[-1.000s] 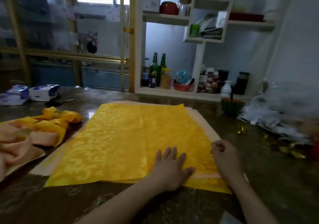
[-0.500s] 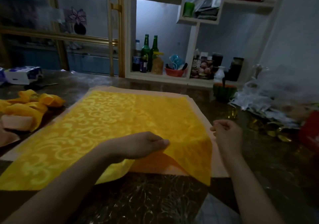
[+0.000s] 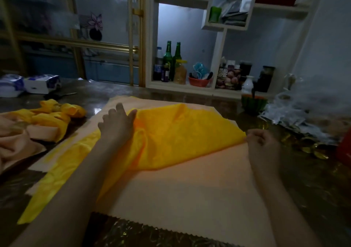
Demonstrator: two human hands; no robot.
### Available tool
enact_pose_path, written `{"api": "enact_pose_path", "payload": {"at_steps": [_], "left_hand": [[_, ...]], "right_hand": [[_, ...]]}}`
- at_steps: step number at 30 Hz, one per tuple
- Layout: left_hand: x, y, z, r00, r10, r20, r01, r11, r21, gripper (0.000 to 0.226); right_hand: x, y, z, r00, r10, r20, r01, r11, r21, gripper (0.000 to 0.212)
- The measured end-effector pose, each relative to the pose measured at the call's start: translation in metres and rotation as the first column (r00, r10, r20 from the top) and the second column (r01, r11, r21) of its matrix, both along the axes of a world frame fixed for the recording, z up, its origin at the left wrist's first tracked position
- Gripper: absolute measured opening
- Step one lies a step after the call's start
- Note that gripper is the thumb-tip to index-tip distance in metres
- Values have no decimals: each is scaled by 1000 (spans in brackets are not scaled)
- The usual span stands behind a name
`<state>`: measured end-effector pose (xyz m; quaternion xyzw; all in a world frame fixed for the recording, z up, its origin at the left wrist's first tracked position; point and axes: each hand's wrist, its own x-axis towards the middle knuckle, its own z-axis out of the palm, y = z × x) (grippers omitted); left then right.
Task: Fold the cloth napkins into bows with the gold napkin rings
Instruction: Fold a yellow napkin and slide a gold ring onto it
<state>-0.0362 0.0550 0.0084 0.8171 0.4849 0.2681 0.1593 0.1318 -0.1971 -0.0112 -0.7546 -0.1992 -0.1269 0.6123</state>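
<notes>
left hand [image 3: 115, 127] grips yellow napkin [image 3: 180, 132] fold; right hand [image 3: 262, 142] pinches its corner; green bottle [image 3: 167, 56] label blurred

Left hand [image 3: 117, 126] and right hand [image 3: 260, 142] hold yellow napkin [image 3: 180, 132] — folded over peach napkin [image 3: 190, 199].

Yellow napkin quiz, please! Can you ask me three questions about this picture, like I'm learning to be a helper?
1. True or false: the yellow napkin lies flat and completely unfolded.
2. What lies under the yellow napkin? A) a peach napkin B) a plate C) a newspaper
3. How many green bottles stand on the shelf?

Key: 1 false, part of it is turned over; 2 A; 3 two.
</notes>
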Motion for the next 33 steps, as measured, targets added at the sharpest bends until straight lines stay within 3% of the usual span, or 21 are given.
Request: {"api": "enact_pose_path", "payload": {"at_steps": [2, 4, 7, 9, 11, 15, 18, 21, 25, 27, 29, 33], "left_hand": [[-3, -7, 0, 996, 60, -68, -51, 991, 122, 64], [1, -24, 2, 987, -56, -148, 78, 986, 146, 60], [16, -52, -13, 844, -333, -421, 347, 937, -45, 64], [18, -63, -22, 725, -443, -528, 402, 894, -198, 75], [16, -65, -23, 670, -468, -576, 415, 880, -233, 86], [9, -60, -14, 654, -514, -555, 429, 856, -288, 97], [7, -56, -11, 633, -546, -549, 448, 837, -315, 95], [5, -47, -8, 616, -573, -540, 469, 818, -333, 89], [3, -43, 0, 544, -604, -583, 487, 793, -367, 76], [2, -46, 2, 487, -609, -627, 495, 783, -377, 71], [1, -47, -1, 456, -578, -676, 503, 795, -339, 72], [-1, -56, -9, 502, -549, -668, 518, 810, -276, 67]], "right_hand": [[-11, 13, -11, 987, 131, 93, -106, 967, -233, 22], [-21, 26, -24, 946, 284, 158, -181, 864, -470, 31], [-27, 37, -36, 895, 423, 139, -223, 697, -681, 40], [-24, 42, -39, 883, 446, 148, -181, 615, -768, 44], [-17, 45, -38, 882, 435, 179, -116, 571, -813, 49], [5, 52, -29, 865, 424, 268, 21, 504, -863, 49], [17, 57, -28, 861, 419, 288, 49, 496, -867, 39], [21, 56, -21, 812, 464, 354, 118, 463, -878, 55], [28, 40, -9, 701, 519, 488, 293, 414, -862, 19], [29, 25, -4, 646, 528, 552, 374, 412, -831, 17], [20, 6, 5, 648, 541, 537, 435, 316, -843, 22], [3, -31, 14, 711, 553, 435, 450, 118, -885, 31]]}}
